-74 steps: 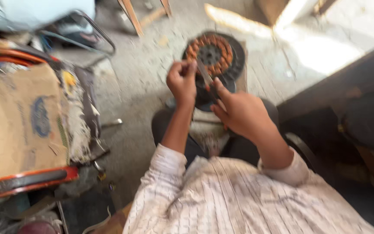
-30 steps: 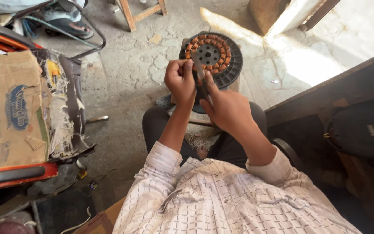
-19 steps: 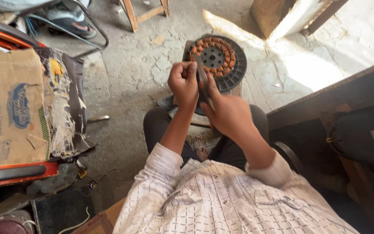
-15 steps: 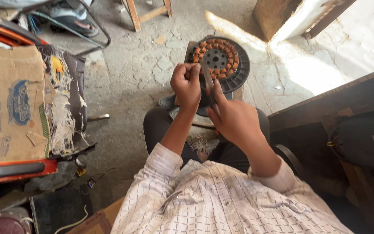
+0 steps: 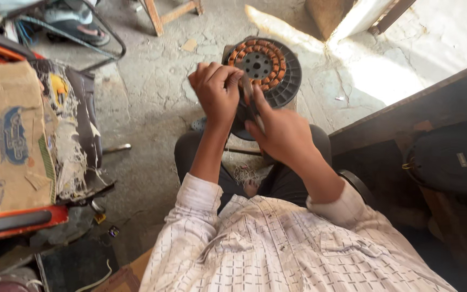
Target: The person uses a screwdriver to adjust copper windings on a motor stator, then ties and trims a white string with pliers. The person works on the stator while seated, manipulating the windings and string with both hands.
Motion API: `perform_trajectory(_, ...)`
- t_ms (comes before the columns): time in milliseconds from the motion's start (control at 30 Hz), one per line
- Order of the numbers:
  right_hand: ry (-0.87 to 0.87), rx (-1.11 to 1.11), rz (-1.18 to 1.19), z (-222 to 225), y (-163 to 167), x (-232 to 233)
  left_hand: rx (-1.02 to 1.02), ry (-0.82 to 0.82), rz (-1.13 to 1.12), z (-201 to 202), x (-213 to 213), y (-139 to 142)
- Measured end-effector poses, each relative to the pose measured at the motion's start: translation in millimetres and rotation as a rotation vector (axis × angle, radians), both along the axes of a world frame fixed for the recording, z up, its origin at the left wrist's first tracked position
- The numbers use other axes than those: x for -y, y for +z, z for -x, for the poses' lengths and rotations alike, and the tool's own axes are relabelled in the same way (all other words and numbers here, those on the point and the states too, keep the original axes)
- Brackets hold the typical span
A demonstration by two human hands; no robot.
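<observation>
Head view, looking down at a seated person in a white checked long-sleeved shirt (image 5: 277, 243).

Round black motor stator with a ring of copper-coloured wire coils (image 5: 266, 70) stands propped on edge at the person's knees, over the cracked grey concrete floor (image 5: 152, 92), coil face turned up to the camera.

Left hand (image 5: 217, 92): fingers curled shut, knuckles up, pressed against the stator's left rim; cannot tell whether anything lies inside the fist.

Right hand (image 5: 279, 132): just right of the left, close together with it, clamped on a thin dark metal tool (image 5: 248, 93) whose tip points up toward the coil ring.

Surroundings: torn brown cardboard sheet with a blue oval mark (image 5: 6, 140) at left, lying on a red-edged frame. Black bag (image 5: 449, 162) at right on a dark wooden ledge. Wooden stool legs (image 5: 168, 13) at top.
</observation>
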State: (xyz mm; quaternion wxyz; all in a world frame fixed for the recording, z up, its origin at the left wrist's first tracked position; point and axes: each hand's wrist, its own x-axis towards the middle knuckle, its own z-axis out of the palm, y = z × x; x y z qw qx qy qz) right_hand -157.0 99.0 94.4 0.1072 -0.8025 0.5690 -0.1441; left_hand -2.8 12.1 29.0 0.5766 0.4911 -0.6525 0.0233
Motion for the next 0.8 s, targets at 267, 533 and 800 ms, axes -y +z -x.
perform_trajectory(267, 0.112, 0.095, -0.151, 23, -11, 1, -0.235, -0.036, -0.172, 17, -3, -5)
perform_trajectory(533, 0.054, 0.046, -0.037, 38, 11, -22, -0.129, 0.081, -0.042, 29, -19, -1)
perform_trajectory(800, -0.016, -0.019, -0.013, 14, 15, -19, -0.212, 0.052, 0.015, 29, -19, -3)
